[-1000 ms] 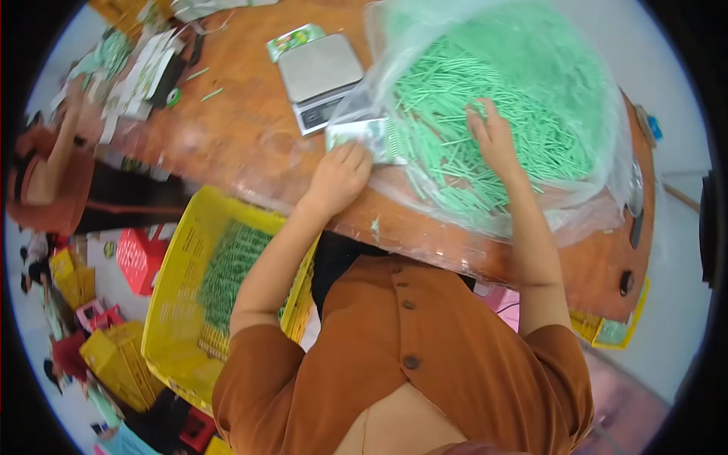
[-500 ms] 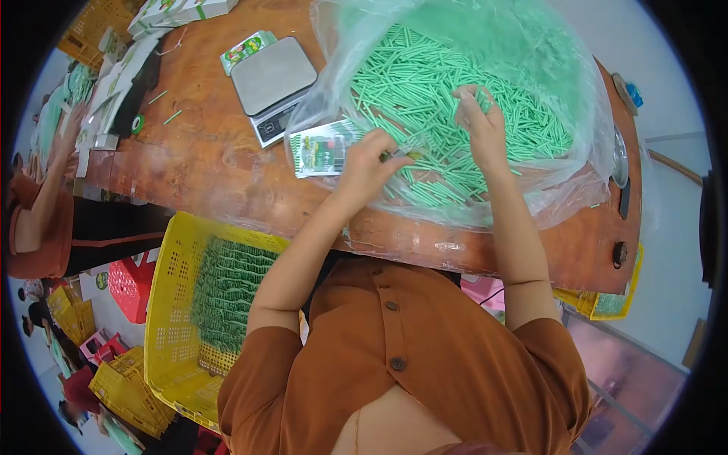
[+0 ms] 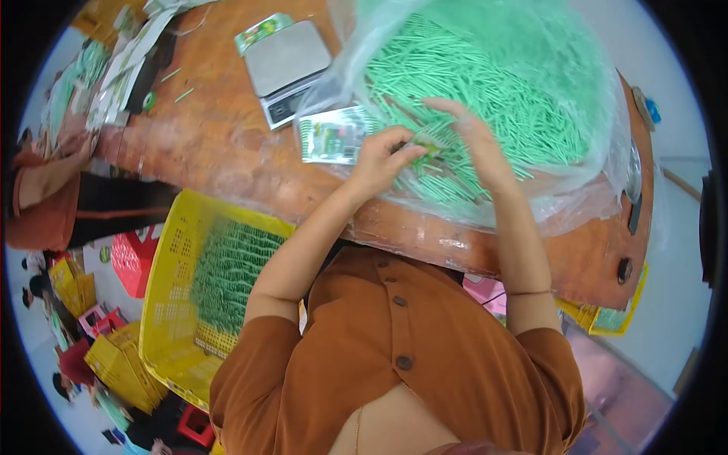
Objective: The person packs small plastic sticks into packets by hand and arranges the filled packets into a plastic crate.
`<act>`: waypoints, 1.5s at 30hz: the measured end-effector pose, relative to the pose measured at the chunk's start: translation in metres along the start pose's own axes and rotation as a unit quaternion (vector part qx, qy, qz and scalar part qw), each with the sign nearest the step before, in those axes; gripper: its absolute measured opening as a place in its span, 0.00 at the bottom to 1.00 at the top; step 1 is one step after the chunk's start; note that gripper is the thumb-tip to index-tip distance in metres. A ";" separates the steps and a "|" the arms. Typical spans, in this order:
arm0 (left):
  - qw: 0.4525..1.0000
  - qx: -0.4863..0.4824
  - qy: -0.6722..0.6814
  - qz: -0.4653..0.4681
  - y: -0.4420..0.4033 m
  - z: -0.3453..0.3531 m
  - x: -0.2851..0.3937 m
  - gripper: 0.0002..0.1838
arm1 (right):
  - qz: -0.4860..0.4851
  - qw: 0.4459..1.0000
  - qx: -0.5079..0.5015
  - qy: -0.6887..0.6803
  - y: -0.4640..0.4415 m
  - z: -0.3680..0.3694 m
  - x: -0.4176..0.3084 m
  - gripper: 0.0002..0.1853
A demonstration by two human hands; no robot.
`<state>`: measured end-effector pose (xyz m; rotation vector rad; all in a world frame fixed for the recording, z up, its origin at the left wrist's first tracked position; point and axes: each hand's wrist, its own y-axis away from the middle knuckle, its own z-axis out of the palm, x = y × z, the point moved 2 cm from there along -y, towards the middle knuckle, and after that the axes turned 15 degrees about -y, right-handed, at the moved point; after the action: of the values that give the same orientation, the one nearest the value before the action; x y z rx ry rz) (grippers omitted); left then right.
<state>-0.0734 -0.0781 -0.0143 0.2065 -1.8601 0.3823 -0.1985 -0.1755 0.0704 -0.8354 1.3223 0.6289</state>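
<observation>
My left hand (image 3: 381, 161) is closed on a small green-and-white packet (image 3: 431, 144), pinched by its near end between thumb and fingers. To its right, my right hand (image 3: 476, 144) hovers over the pile of thin light-green sticks (image 3: 523, 114), its fingers stretched toward the packet. They are blurred, and I see nothing clearly held in them. The sticks lie in a large clear plastic bag (image 3: 565, 203) spread open on the table. Beside my left hand rests a stack of flat printed packets (image 3: 334, 136).
A digital scale (image 3: 290, 61) stands on the wooden table (image 3: 205, 144) behind the packets, a green printed pack (image 3: 262, 32) next to it. Below the table edge, a yellow crate (image 3: 163, 303) holds rows of green packets. Another person (image 3: 45, 189) works at the left.
My right hand has moved from the stick pile down toward the packet, and its fingers have straightened. My left hand still grips the packet, now turned more into view. The camera view has shifted slightly.
</observation>
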 end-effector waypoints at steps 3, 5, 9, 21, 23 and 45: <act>0.998 0.011 0.054 0.002 -0.002 -0.002 0.009 0.10 | -0.024 0.982 0.021 0.184 0.004 -0.003 -0.014 0.13; 0.993 0.030 0.097 0.058 -0.005 -0.010 0.017 0.11 | -0.116 0.922 -0.050 0.366 0.003 0.011 -0.014 0.11; 0.942 0.112 -0.207 0.239 0.045 -0.104 0.083 0.16 | -0.390 0.812 -0.175 0.398 -0.014 0.057 -0.026 0.14; 0.544 0.415 -0.645 -0.341 0.498 -0.360 -0.100 0.10 | -0.265 0.862 -0.296 0.316 0.012 0.196 -0.009 0.14; 0.577 0.369 -0.595 -0.420 0.550 -0.365 -0.146 0.13 | -0.177 0.903 -0.311 0.239 0.013 0.216 -0.014 0.10; 0.673 0.352 -0.631 -0.156 0.326 -0.315 -0.043 0.16 | -0.176 0.740 -0.113 0.639 -0.142 -0.084 0.041 0.17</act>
<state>0.1127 0.3375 -0.0188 1.6673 -2.8191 0.8299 -0.1255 -0.3277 0.0504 -1.8345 2.2211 -0.2371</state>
